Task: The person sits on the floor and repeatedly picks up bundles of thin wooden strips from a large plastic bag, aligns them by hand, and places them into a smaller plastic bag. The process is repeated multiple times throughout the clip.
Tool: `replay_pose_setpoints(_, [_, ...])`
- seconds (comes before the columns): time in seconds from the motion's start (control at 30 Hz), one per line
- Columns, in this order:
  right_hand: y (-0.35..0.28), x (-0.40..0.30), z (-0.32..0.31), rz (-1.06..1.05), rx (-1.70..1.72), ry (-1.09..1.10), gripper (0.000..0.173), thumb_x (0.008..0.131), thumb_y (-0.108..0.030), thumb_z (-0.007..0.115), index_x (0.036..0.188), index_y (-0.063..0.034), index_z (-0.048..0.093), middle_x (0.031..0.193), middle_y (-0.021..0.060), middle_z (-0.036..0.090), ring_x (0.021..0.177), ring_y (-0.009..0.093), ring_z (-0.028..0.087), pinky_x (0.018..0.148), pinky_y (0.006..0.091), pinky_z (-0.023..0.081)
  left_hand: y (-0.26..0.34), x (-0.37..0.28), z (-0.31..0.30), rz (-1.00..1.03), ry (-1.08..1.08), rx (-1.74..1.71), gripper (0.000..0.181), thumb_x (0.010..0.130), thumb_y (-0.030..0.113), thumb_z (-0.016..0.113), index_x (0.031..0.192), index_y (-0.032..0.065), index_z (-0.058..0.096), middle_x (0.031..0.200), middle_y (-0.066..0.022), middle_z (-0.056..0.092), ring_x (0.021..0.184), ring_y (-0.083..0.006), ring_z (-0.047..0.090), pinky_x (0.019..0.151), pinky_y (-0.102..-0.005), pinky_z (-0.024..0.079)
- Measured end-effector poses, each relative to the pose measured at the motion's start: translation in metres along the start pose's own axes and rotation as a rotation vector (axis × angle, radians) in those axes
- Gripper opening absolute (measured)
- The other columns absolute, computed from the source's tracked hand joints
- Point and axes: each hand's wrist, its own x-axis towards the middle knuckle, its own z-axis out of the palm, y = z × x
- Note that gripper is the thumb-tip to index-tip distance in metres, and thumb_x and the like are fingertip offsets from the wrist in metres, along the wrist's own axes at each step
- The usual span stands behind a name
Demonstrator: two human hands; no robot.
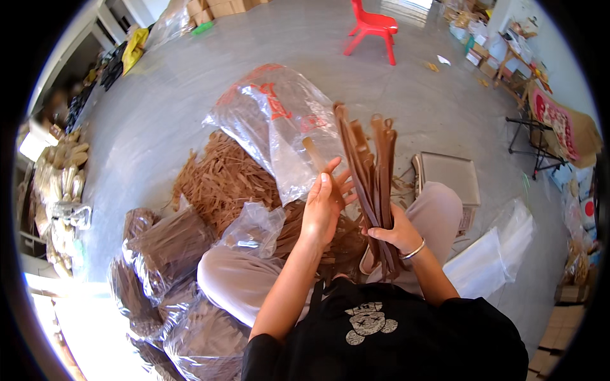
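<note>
My right hand [398, 230] is closed around an upright bundle of long brown strips [374, 176], several of them looped at the top. To the left of the bundle, my left hand [324, 205] has a single flat brown strip [314, 155] under its thumb, with the other fingers spread. Their fingertips come close to the bundle. A large heap of loose brown strips [226, 178] lies on the floor beyond my left knee. More loose strips lie between my legs, partly hidden by my arms. The strips' material is unclear.
A clear plastic bag with red printing [286, 119] lies ahead, partly against the heap. Bagged strips [169, 243] are piled at my left. Flat plastic bags [491, 257] and a shallow tray [450, 176] lie right. Farther off are a red chair [374, 26] and a folding chair [557, 124].
</note>
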Motion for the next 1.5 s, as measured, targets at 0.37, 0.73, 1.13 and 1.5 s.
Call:
replay_pose_setpoints(0.37, [0.011, 0.006, 0.063, -0.078, -1.092, 0.067, 0.105, 0.061, -0.033, 0.08, 0.141, -0.0062, 0.017, 0.095, 0.0245, 0.052, 0.088, 0.041, 0.057, 0.073, 0.0438, 0.049, -0.031, -0.022, -0.047, -0.059, 0.246, 0.03, 0.066, 0.072, 0.009, 0.078, 0.125, 0.001, 0.039, 0.112, -0.0122, 0.056, 0.103, -0.0233, 0.055, 0.09, -0.0372, 0.045])
replay_pose_setpoints(0.73, [-0.002, 0.025, 0.027, -0.26, -0.655, -0.283, 0.086, 0.082, -0.034, 0.068, 0.144, -0.0022, 0.017, 0.144, 0.0177, 0.031, 0.128, 0.024, 0.039, 0.105, 0.0342, 0.031, -0.014, -0.003, -0.064, 0.019, 0.268, -0.13, 0.046, 0.073, 0.0, 0.066, 0.115, 0.002, 0.048, 0.101, -0.0126, 0.061, 0.088, -0.0296, 0.062, 0.079, -0.0434, 0.054])
replay_pose_setpoints(1.13, [0.004, 0.02, -0.01, -0.136, -0.67, -0.131, 0.038, 0.08, -0.008, 0.063, 0.115, 0.0033, 0.054, 0.099, 0.0191, 0.064, 0.089, 0.023, 0.062, 0.08, 0.0308, 0.045, 0.015, 0.006, -0.071, 0.192, 0.117, -0.216, 0.057, 0.071, -0.003, 0.062, 0.124, 0.0049, 0.043, 0.103, -0.0108, 0.055, 0.093, -0.0308, 0.059, 0.084, -0.0436, 0.05])
replay_pose_setpoints(1.5, [-0.003, 0.019, -0.016, -0.057, -0.192, -0.061, 0.042, 0.084, -0.012, 0.066, 0.121, 0.0012, 0.052, 0.097, 0.0065, 0.064, 0.088, 0.01, 0.059, 0.078, 0.0242, 0.047, 0.032, 0.003, -0.066, 0.255, 0.033, -0.296, 0.066, 0.069, -0.003, 0.06, 0.129, 0.0142, 0.038, 0.11, -0.0077, 0.052, 0.103, -0.0303, 0.053, 0.099, -0.0542, 0.039])
